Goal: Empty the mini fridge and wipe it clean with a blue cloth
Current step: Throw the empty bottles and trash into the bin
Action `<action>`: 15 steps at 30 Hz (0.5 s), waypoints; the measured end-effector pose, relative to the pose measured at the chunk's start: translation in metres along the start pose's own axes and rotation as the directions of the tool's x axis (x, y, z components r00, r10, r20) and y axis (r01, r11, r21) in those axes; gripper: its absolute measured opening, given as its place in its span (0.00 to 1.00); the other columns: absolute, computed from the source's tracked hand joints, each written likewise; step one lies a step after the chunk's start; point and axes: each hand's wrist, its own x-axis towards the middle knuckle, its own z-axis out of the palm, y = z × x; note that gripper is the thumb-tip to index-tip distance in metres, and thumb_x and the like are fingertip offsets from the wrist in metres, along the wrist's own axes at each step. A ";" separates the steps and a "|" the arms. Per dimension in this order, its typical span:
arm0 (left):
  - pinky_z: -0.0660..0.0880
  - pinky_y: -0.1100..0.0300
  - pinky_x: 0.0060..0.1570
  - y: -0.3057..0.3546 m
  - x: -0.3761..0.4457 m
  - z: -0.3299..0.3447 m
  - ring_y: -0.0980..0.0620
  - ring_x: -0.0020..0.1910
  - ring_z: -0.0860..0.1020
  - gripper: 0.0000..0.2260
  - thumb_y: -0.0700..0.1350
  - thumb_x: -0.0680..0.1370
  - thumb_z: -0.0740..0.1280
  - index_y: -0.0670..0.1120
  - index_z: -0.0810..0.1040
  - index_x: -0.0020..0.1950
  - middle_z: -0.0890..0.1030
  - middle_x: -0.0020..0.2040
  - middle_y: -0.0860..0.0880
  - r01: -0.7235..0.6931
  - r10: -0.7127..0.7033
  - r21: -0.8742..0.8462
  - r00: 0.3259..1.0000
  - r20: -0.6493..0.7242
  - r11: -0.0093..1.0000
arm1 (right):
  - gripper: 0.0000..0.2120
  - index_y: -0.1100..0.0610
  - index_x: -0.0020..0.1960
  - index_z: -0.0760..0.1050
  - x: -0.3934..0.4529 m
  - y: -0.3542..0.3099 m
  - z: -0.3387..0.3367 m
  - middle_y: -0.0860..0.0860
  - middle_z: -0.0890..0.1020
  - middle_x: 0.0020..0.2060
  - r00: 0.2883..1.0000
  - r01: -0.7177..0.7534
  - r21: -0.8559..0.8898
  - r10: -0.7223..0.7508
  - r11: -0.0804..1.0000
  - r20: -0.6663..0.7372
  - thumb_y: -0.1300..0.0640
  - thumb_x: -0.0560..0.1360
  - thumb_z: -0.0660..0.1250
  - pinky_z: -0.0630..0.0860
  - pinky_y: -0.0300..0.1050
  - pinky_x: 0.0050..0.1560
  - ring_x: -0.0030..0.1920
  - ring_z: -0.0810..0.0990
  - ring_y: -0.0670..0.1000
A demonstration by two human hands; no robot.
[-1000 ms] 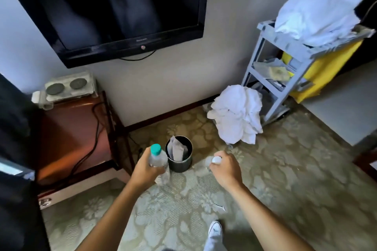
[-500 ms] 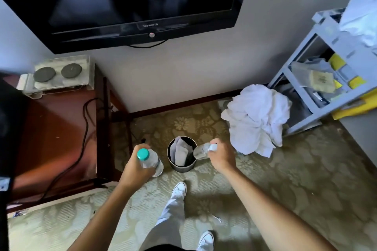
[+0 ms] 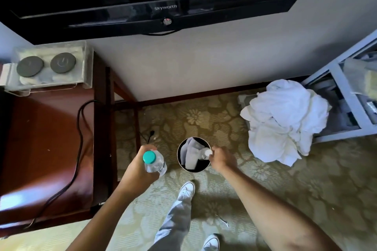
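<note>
Two clear plastic bottles are gripped: the left hand [image 3: 140,171] holds the teal-capped bottle [image 3: 154,162], the right hand [image 3: 221,158] pinches a white-capped bottle [image 3: 205,154] over the round black bin [image 3: 180,161]. Released off-centre, it may glance off the rim onto the carpet.

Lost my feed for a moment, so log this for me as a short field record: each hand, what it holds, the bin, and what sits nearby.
left hand: grips a clear bottle with teal cap, left of the bin
right hand: holds a white-capped bottle over the bin's opening
bin: small, round, dark, on the carpet, crumpled pale paper inside
nearby: white linen pile to the right, grey cart behind it, wooden cabinet to the left
</note>
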 end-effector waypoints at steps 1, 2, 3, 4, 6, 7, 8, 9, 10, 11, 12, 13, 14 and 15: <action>0.78 0.65 0.36 -0.001 0.003 0.000 0.56 0.45 0.81 0.29 0.36 0.69 0.76 0.62 0.68 0.58 0.79 0.48 0.54 0.011 -0.011 -0.001 1.000 0.006 1.000 | 0.08 0.49 0.55 0.79 0.002 0.000 -0.003 0.54 0.82 0.54 1.000 -0.011 0.005 0.011 1.000 0.006 0.48 0.79 0.64 0.75 0.47 0.45 0.53 0.83 0.58; 0.78 0.64 0.36 -0.001 0.005 0.000 0.56 0.45 0.81 0.29 0.37 0.69 0.76 0.63 0.68 0.58 0.79 0.48 0.55 0.022 -0.022 -0.004 1.000 0.013 1.000 | 0.05 0.49 0.48 0.78 0.003 0.001 -0.005 0.54 0.83 0.51 1.000 -0.020 0.018 0.020 1.000 0.011 0.50 0.79 0.64 0.76 0.47 0.44 0.50 0.83 0.58; 0.78 0.64 0.36 -0.001 0.007 0.001 0.57 0.46 0.81 0.28 0.39 0.69 0.76 0.63 0.68 0.58 0.80 0.48 0.56 0.028 -0.028 -0.006 0.999 0.019 1.000 | 0.06 0.49 0.43 0.75 0.002 0.003 -0.008 0.53 0.83 0.48 1.000 -0.030 0.030 0.030 0.999 0.010 0.51 0.78 0.63 0.77 0.48 0.44 0.48 0.83 0.58; 0.78 0.64 0.38 0.000 0.010 0.002 0.59 0.47 0.81 0.28 0.41 0.69 0.77 0.63 0.68 0.58 0.80 0.48 0.57 0.026 -0.025 -0.010 0.999 0.026 1.000 | 0.07 0.51 0.41 0.74 0.001 0.007 -0.011 0.53 0.83 0.45 0.999 -0.044 0.040 0.044 0.998 0.008 0.52 0.78 0.63 0.78 0.48 0.44 0.46 0.83 0.57; 0.78 0.65 0.39 0.001 0.014 0.006 0.60 0.47 0.81 0.27 0.44 0.68 0.78 0.63 0.68 0.58 0.80 0.48 0.60 0.015 -0.014 -0.022 0.999 0.045 1.000 | 0.07 0.53 0.44 0.77 -0.007 0.018 -0.017 0.51 0.83 0.42 0.996 -0.087 0.078 0.086 0.993 0.014 0.52 0.78 0.63 0.79 0.48 0.45 0.44 0.82 0.56; 0.78 0.66 0.39 0.003 0.018 0.009 0.60 0.47 0.81 0.27 0.45 0.68 0.79 0.63 0.68 0.58 0.80 0.48 0.61 0.012 -0.011 -0.023 0.998 0.057 1.000 | 0.07 0.52 0.46 0.78 -0.012 0.026 -0.019 0.50 0.83 0.42 0.993 -0.113 0.096 0.111 0.989 0.025 0.52 0.77 0.63 0.79 0.47 0.45 0.43 0.82 0.54; 0.77 0.66 0.40 0.005 0.022 0.012 0.60 0.47 0.81 0.27 0.47 0.68 0.79 0.63 0.68 0.58 0.81 0.48 0.60 0.010 -0.009 -0.021 0.998 0.069 1.000 | 0.07 0.52 0.47 0.79 -0.018 0.035 -0.020 0.49 0.83 0.42 0.990 -0.138 0.106 0.135 0.985 0.038 0.51 0.78 0.63 0.79 0.47 0.45 0.43 0.82 0.53; 0.77 0.65 0.42 0.006 0.026 0.016 0.59 0.47 0.81 0.27 0.48 0.68 0.79 0.63 0.68 0.59 0.81 0.49 0.58 0.007 -0.005 -0.022 0.997 0.082 1.000 | 0.08 0.51 0.47 0.80 -0.025 0.045 -0.020 0.48 0.83 0.42 0.986 -0.162 0.110 0.157 0.981 0.047 0.52 0.78 0.63 0.79 0.46 0.45 0.43 0.82 0.53; 0.77 0.63 0.44 0.007 0.031 0.021 0.58 0.47 0.81 0.27 0.50 0.68 0.79 0.63 0.68 0.59 0.81 0.50 0.57 0.005 -0.002 -0.026 0.996 0.094 1.000 | 0.08 0.51 0.48 0.80 -0.034 0.056 -0.019 0.48 0.83 0.43 0.982 -0.183 0.118 0.178 0.976 0.059 0.52 0.78 0.63 0.78 0.45 0.45 0.43 0.82 0.52; 0.77 0.61 0.45 0.006 0.036 0.026 0.57 0.48 0.81 0.26 0.52 0.67 0.78 0.63 0.68 0.59 0.81 0.50 0.56 0.008 -0.004 -0.033 0.994 0.106 0.999 | 0.08 0.51 0.48 0.80 -0.042 0.067 -0.016 0.48 0.83 0.43 0.979 -0.202 0.134 0.195 0.970 0.067 0.52 0.79 0.63 0.77 0.44 0.43 0.43 0.81 0.52; 0.78 0.60 0.46 0.008 0.042 0.033 0.56 0.48 0.81 0.26 0.54 0.66 0.76 0.62 0.68 0.59 0.81 0.51 0.55 0.013 -0.007 -0.041 0.992 0.123 0.999 | 0.08 0.51 0.49 0.81 -0.052 0.078 -0.013 0.48 0.83 0.43 0.975 -0.218 0.159 0.209 0.963 0.070 0.53 0.79 0.63 0.75 0.44 0.43 0.43 0.81 0.51; 0.78 0.57 0.48 0.008 0.048 0.040 0.54 0.49 0.81 0.26 0.55 0.66 0.75 0.62 0.68 0.59 0.81 0.52 0.54 0.019 -0.012 -0.047 0.990 0.142 0.999 | 0.08 0.53 0.49 0.81 -0.062 0.089 -0.008 0.50 0.83 0.44 0.973 -0.231 0.182 0.221 0.956 0.071 0.54 0.79 0.63 0.75 0.43 0.43 0.44 0.81 0.52; 0.79 0.54 0.50 0.009 0.054 0.048 0.53 0.50 0.80 0.26 0.55 0.66 0.76 0.61 0.69 0.60 0.80 0.53 0.53 0.028 -0.020 -0.047 0.986 0.163 0.998 | 0.08 0.55 0.49 0.81 -0.073 0.099 -0.004 0.51 0.83 0.45 0.968 -0.249 0.199 0.238 0.948 0.077 0.55 0.80 0.63 0.76 0.43 0.44 0.44 0.81 0.52; 0.80 0.52 0.52 0.010 0.061 0.056 0.51 0.52 0.80 0.26 0.53 0.67 0.77 0.60 0.69 0.61 0.79 0.54 0.51 0.039 -0.030 -0.047 0.982 0.185 0.998 | 0.09 0.56 0.48 0.81 -0.084 0.109 0.002 0.53 0.84 0.45 0.961 -0.276 0.219 0.264 0.936 0.084 0.56 0.80 0.63 0.77 0.44 0.45 0.45 0.82 0.53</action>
